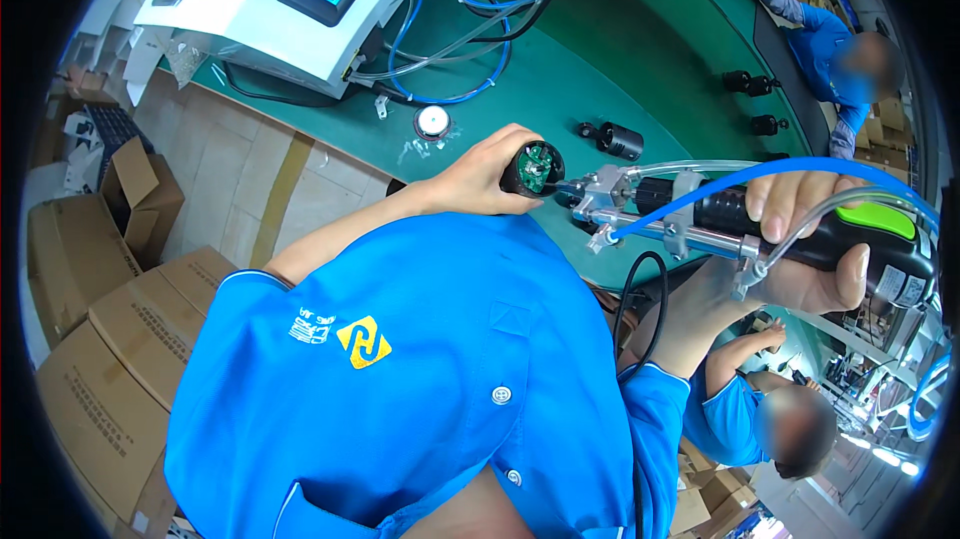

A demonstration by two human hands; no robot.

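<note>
My left hand (478, 175) is closed round a black cylindrical housing (513, 182), its open end facing right. Inside that end sits a green circuit board (537, 168). My right hand (795, 214) wraps round a black electric screwdriver (725, 211) with a green patch on its body. Metal clamps and a rod (640, 222) run along the tool, and a blue air hose (760, 171) and clear tubes join it. The screwdriver's tip points left at the board; whether it touches a screw there is too small to tell.
A white machine with a screen (270, 14) stands on the green bench (560, 89), hoses trailing from it. Beyond my hands lie a black cylindrical part (620, 142) and a round white-topped dish (433, 123). Cardboard boxes (110, 389) are stacked at left. Two co-workers sit at right.
</note>
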